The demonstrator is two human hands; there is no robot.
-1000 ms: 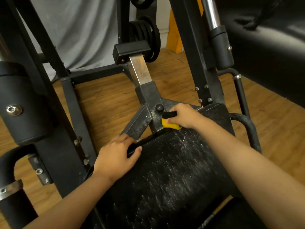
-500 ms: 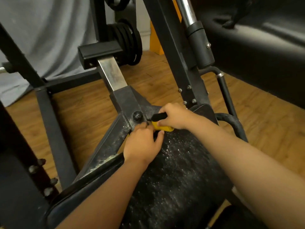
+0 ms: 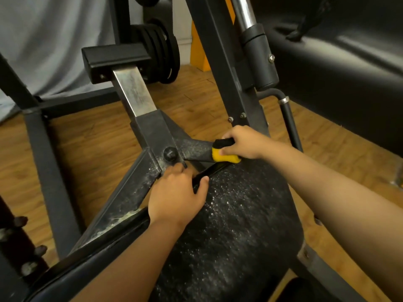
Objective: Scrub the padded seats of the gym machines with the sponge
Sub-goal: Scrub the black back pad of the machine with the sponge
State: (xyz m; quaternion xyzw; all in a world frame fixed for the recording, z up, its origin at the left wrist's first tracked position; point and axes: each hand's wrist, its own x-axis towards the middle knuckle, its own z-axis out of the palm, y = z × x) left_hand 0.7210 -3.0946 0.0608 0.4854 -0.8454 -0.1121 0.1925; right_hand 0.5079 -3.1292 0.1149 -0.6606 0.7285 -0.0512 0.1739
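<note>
A black padded seat [image 3: 239,225], flecked with white suds, fills the lower middle of the head view. My right hand [image 3: 244,141] grips a yellow sponge with a black scouring side [image 3: 222,152] at the seat's far edge, where the pad meets the metal frame. My left hand [image 3: 176,197] grips the seat's front left edge, its thumb lying on top of the pad and its fingers curled over the rim by the black knob [image 3: 170,154].
The machine's dark steel frame [image 3: 139,92] with a bare metal post rises ahead. Black weight plates [image 3: 161,55] hang behind it. An upright column with a chrome bar [image 3: 246,20] stands on the right. Another black pad [image 3: 338,68] is far right. The floor is wood.
My left hand slid from the seat's left rim up to the far edge near the knob. The right hand with the sponge stayed at the far edge. The view shifted left.
</note>
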